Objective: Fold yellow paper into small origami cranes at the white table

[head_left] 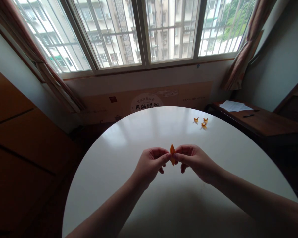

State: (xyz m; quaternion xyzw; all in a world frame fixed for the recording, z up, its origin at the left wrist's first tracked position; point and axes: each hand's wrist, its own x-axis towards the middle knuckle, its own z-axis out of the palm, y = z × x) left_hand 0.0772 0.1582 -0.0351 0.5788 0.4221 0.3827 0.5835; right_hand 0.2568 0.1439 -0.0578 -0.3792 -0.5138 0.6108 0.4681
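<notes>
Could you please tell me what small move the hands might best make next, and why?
Perhaps bend the upper point of the orange paper: the left hand and right hand pinch it near its middle, leaving that tip straight and free.

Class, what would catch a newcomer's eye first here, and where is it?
First, the orange folded piece, pinched between the left hand and right hand over the round white table. Then come three orange bird-like shapes toward the table's far right side, with the bright barred window beyond.
</notes>
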